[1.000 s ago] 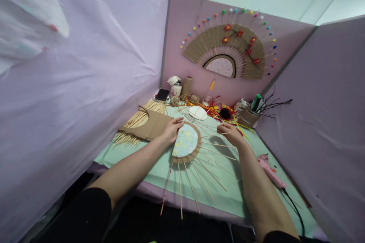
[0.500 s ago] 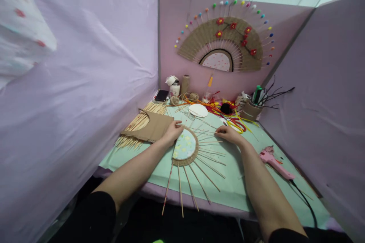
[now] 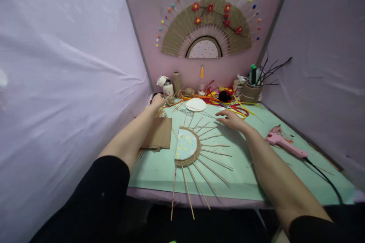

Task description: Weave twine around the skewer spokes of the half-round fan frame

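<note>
A half-round fan base (image 3: 186, 145) with pale blue patterned cloth and a woven twine rim lies on the table, thin sticks (image 3: 215, 172) fanning out from it. My left hand (image 3: 157, 101) is stretched to the back left, over the far end of the bundled sticks and beside a ball of twine (image 3: 170, 100); its fingers are partly hidden. To the right of the fan base, my right hand (image 3: 231, 119) hovers near the stick tips, thumb and fingers apart. A thin strand of twine (image 3: 209, 115) runs close to its fingertips.
Brown cardboard (image 3: 159, 133) lies left of the fan base. A white oval disc (image 3: 195, 104), yellow-handled scissors (image 3: 242, 114) and colored pipe cleaners are behind. A pink glue gun (image 3: 286, 144) with its cord rests at right. A finished fan (image 3: 211, 26) hangs on the back panel.
My left hand has left the fan base and reached to the back left. My right hand's fingers have spread from a pinch near the stick tips. The view has shifted.
</note>
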The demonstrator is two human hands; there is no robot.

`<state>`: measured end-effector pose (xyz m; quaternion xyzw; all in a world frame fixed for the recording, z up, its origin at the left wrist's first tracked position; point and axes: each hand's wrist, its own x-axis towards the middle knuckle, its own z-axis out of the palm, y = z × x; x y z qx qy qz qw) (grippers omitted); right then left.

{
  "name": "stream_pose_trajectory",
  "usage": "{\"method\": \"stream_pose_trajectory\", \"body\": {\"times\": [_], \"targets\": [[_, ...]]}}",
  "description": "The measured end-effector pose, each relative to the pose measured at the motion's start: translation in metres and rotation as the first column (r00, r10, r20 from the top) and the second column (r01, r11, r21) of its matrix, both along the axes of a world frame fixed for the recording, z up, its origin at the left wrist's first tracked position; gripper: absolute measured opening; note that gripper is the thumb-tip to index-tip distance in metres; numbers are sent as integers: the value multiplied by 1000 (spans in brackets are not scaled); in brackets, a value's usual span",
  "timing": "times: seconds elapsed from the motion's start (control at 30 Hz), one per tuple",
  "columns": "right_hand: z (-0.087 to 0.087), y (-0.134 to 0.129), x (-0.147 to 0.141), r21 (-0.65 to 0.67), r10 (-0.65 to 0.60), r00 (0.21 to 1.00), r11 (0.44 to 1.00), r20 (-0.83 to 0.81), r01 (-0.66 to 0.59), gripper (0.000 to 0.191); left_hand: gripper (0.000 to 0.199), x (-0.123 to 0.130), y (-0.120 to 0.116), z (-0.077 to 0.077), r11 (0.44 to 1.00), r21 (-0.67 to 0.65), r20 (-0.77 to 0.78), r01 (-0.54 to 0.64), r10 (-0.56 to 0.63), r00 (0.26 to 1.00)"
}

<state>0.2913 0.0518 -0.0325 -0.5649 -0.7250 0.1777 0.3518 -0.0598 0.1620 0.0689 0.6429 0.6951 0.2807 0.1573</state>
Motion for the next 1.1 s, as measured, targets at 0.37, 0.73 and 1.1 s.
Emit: {"method": "stream_pose_trajectory", "body": {"times": [0.37, 0.73, 1.1], "targets": [[7, -7, -18, 1, 50, 990, 999, -130, -50, 18, 44, 31, 79, -42, 998, -25, -103, -62, 59, 993], [32, -17, -34, 116, 77, 982, 992, -171, -58, 16, 50, 24, 0, -20, 857, 507, 78, 95, -155, 985], [62, -48, -101, 241, 439, 839, 895, -320, -376, 79, 33, 54, -124, -70, 384, 815, -9, 435, -740, 672]]}}
